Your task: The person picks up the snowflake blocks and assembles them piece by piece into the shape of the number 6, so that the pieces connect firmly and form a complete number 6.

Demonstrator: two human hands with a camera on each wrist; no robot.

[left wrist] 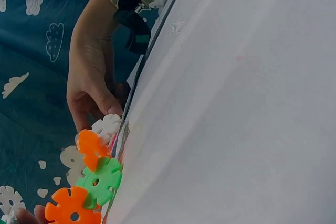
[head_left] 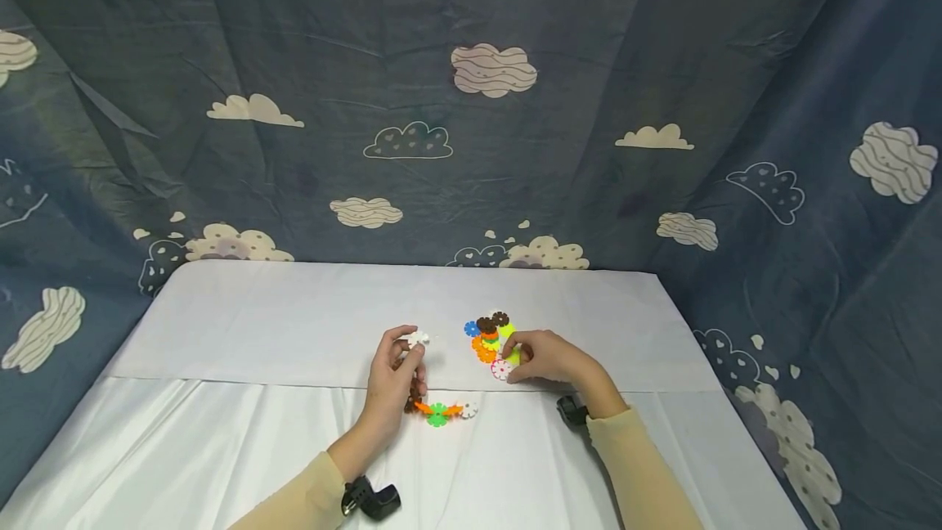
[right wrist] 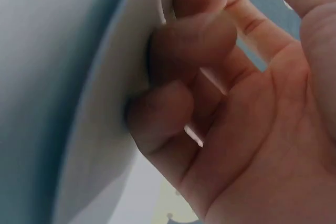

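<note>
A curved chain of toothed plastic flower discs hangs from my left hand [head_left: 390,383]. Thumb and fingers pinch a white disc [head_left: 418,338] at its upper end. Brown discs partly hidden by the hand follow, then an orange disc [left wrist: 72,205], a green disc [head_left: 437,415], another orange one [left wrist: 92,148] and a white disc [head_left: 469,410] at the other end. My right hand [head_left: 548,357] reaches into a small pile of discs, its bent fingers low at the tabletop. Its thumb and index are right at a white-and-pink disc [head_left: 501,369]; I cannot tell whether they grip it.
Blue [head_left: 472,329], brown [head_left: 500,319], orange [head_left: 484,350] and yellow-green discs lie bunched together left of the right hand. A white cloth [head_left: 257,317] covers the table, with a seam across it. Behind hangs a dark curtain [head_left: 331,47] with cloud prints.
</note>
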